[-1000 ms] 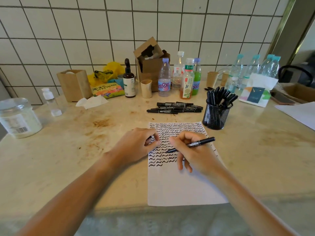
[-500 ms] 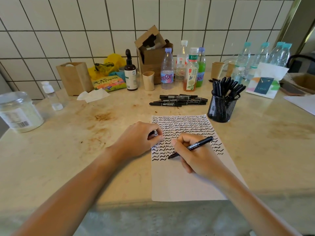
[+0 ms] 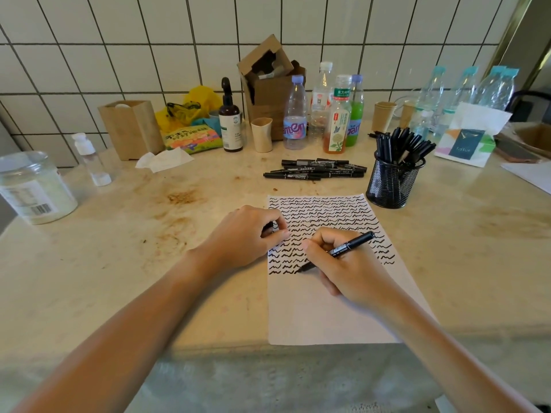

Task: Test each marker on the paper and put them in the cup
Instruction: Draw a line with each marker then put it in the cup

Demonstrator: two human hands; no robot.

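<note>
My right hand [image 3: 354, 269] pinches the black marker [image 3: 343, 248], and its tip has dropped from mid-row to the lowest squiggle on the paper [image 3: 328, 311] beneath it. My left hand [image 3: 247, 236] rests beside it, fingers curled round what looks like the cap [image 3: 269, 229]. This test seems nearly finished; next come capping and the mesh cup [image 3: 392, 186], beyond my right hand. Untested markers [image 3: 316, 171] lie farther ahead on the desk [image 3: 149, 263].
</note>
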